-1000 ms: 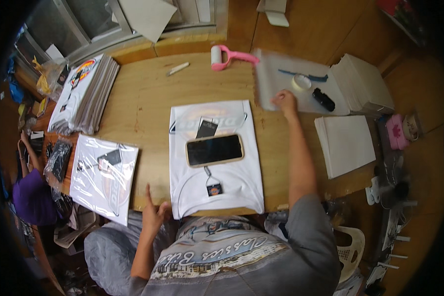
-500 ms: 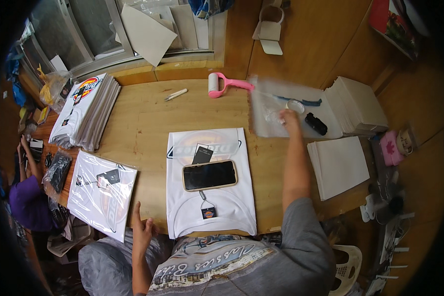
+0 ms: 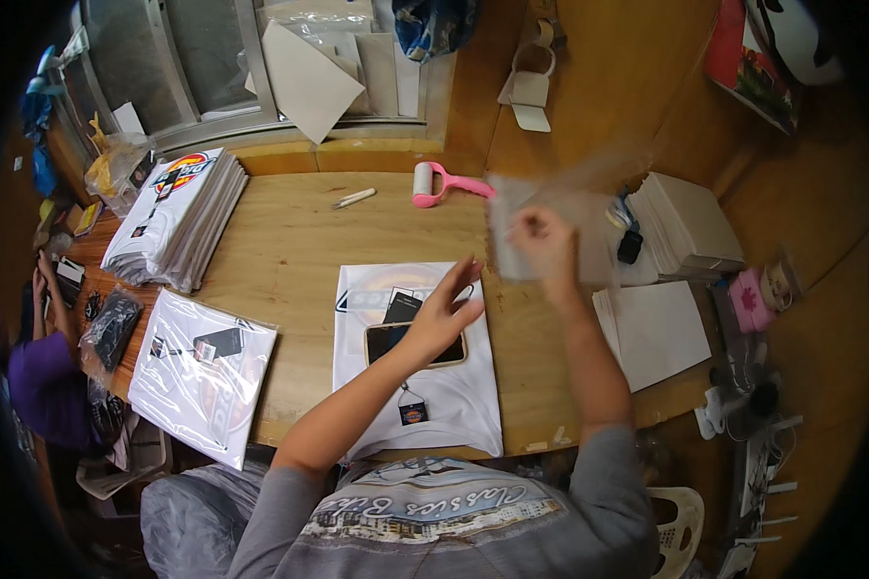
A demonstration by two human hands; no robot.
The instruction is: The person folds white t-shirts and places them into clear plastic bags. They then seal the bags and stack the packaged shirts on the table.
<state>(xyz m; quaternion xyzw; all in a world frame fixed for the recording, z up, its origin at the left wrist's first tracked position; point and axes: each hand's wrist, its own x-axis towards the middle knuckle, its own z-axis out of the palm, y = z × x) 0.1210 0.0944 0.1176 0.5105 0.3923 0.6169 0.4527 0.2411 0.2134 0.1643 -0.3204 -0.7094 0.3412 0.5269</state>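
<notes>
My right hand (image 3: 547, 246) is above a stack of clear plastic bags (image 3: 512, 259); its fingers are pinched on a clear bag, whose sheet is smeared by motion. My left hand (image 3: 446, 314) reaches over the folded white T-shirt (image 3: 357, 405), fingers apart, holding nothing. On the shirt lies a phone (image 3: 386, 340) in a light case, partly behind my left hand. A black hang tag (image 3: 403, 307) shows just above the phone. Nearer me, a small dark tag (image 3: 413, 413) hangs from the collar on a cord.
A pink-handled lint roller (image 3: 454, 183) and a white pen (image 3: 354, 199) lie at the back. Folded shirts (image 3: 183, 222) and a bagged shirt (image 3: 203, 376) are at left. White boards (image 3: 658, 333), a thick board stack (image 3: 695, 227) and a black object (image 3: 630, 247) stand right. A person in purple (image 3: 53, 391) is far left.
My left hand has risen from the table's front edge to over the shirt. My right hand has drawn back slightly with a plastic bag lifting; the black object and blue strap have slid right.
</notes>
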